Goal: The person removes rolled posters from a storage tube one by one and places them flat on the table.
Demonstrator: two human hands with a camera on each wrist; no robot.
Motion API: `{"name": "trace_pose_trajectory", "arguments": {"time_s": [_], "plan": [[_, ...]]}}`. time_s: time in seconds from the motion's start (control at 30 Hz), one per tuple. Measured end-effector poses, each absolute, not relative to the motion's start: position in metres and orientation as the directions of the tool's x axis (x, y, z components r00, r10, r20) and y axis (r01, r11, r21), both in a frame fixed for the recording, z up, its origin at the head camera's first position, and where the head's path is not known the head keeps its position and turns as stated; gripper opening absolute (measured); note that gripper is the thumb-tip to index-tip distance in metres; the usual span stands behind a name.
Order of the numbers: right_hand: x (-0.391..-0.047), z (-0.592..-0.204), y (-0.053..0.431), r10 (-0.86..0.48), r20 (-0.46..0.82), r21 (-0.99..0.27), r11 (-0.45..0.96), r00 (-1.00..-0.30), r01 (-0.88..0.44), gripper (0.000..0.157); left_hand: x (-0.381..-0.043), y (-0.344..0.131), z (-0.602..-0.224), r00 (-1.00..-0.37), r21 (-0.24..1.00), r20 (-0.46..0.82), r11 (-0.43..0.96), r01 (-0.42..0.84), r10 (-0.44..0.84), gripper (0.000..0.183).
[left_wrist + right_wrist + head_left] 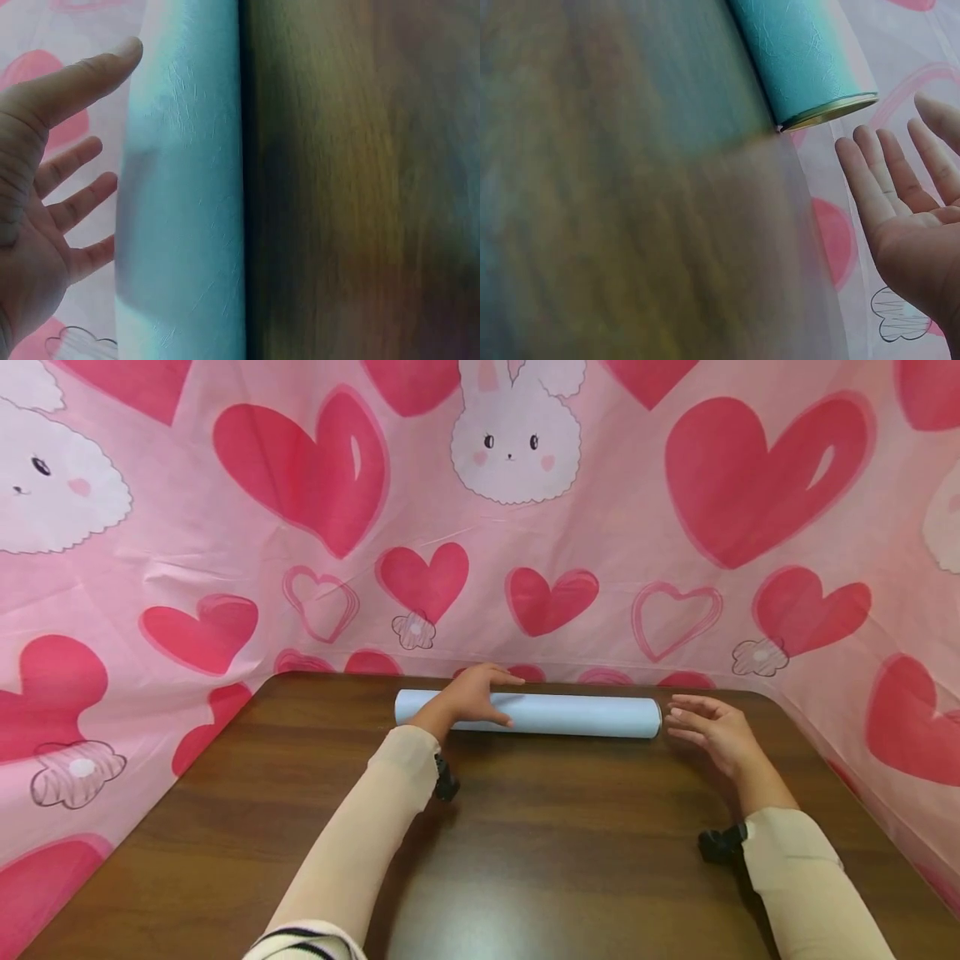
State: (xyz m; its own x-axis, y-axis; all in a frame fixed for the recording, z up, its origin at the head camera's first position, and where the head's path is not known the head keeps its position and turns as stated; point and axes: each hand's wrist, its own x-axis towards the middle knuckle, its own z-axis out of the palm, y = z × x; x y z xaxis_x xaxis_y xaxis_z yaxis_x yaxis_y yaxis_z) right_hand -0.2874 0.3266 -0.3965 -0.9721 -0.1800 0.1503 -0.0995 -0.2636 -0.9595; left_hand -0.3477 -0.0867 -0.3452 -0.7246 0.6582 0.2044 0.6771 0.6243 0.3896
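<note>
A long pale-blue tube (pixel 577 716) lies sideways near the back edge of the table. Its surface looks finely wrinkled in the left wrist view, and a thin gold-coloured rim circles its right end (pixel 832 112). My left hand (pixel 471 695) is over the tube's left half, thumb and fingers spread apart, with nothing gripped. Just off the right end is my right hand (pixel 712 731), palm turned toward the tube and fingers loosely extended. In the right wrist view a gap shows between those fingertips and the rim.
The dark brown wooden table (pixel 525 843) has rounded back corners. A pink cloth (pixel 480 527) printed with hearts and rabbits hangs behind it and along both sides. Each wrist carries a small black camera.
</note>
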Motion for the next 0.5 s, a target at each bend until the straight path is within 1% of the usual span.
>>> {"name": "trace_pose_trajectory", "arguments": {"time_s": [0.13, 0.3, 0.5], "plan": [[-0.289, -0.394, 0.324, -0.192, 0.121, -0.968, -0.239, -0.974, -0.073, 0.023, -0.352, -0.081, -0.348, -0.743, 0.417, 0.157, 0.639, 0.647, 0.650, 0.068], [-0.293, -0.394, 0.320, -0.176, 0.081, -0.979, -0.201, -0.981, -0.045, 0.019, -0.357, -0.073, -0.353, -0.752, 0.394, 0.126, 0.663, 0.637, 0.647, 0.067], [-0.295, -0.395, 0.321, -0.192, 0.059, -0.978, -0.210, -0.980, -0.017, 0.021, -0.358, -0.064, -0.357, -0.771, 0.421, 0.089, 0.678, 0.603, 0.630, 0.063]]}}
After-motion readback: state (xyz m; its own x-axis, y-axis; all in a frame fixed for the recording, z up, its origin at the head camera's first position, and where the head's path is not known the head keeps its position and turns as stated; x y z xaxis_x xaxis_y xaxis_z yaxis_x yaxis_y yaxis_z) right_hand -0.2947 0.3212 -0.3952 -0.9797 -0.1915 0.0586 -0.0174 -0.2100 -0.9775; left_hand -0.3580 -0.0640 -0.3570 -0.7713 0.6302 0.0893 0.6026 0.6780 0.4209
